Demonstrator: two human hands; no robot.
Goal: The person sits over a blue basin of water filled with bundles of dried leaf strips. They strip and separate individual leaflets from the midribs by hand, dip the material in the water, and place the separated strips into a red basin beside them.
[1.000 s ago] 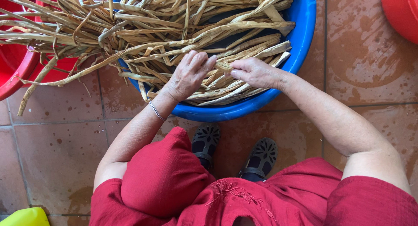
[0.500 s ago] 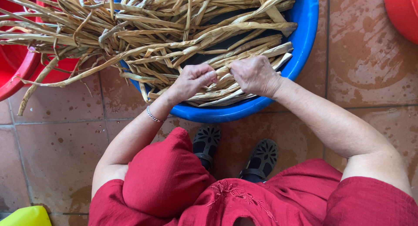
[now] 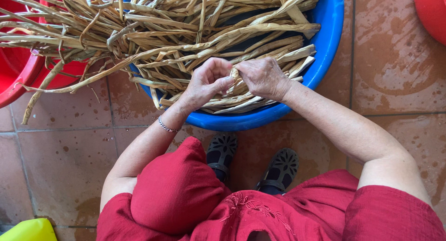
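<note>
A round blue tub [image 3: 331,41] holds a heap of long dried tan leaf strips [image 3: 195,32] that spill out over its left rim. My left hand [image 3: 206,83] and my right hand [image 3: 262,76] meet above the near rim. Both pinch the same end of one dried strip [image 3: 235,73] between fingers and thumbs. A thin bracelet [image 3: 166,126] circles my left wrist.
A red tub [image 3: 18,78] stands at the left under the overhanging strips, and another red tub [image 3: 432,13] sits at the top right. The floor is wet terracotta tile [image 3: 399,73]. My dark shoes [image 3: 253,162] rest below the blue tub. A yellow object [image 3: 28,231] lies at the bottom left.
Both hands have drawn together from resting apart on the pile. They now pinch one strip end between them, lifted slightly toward me.
</note>
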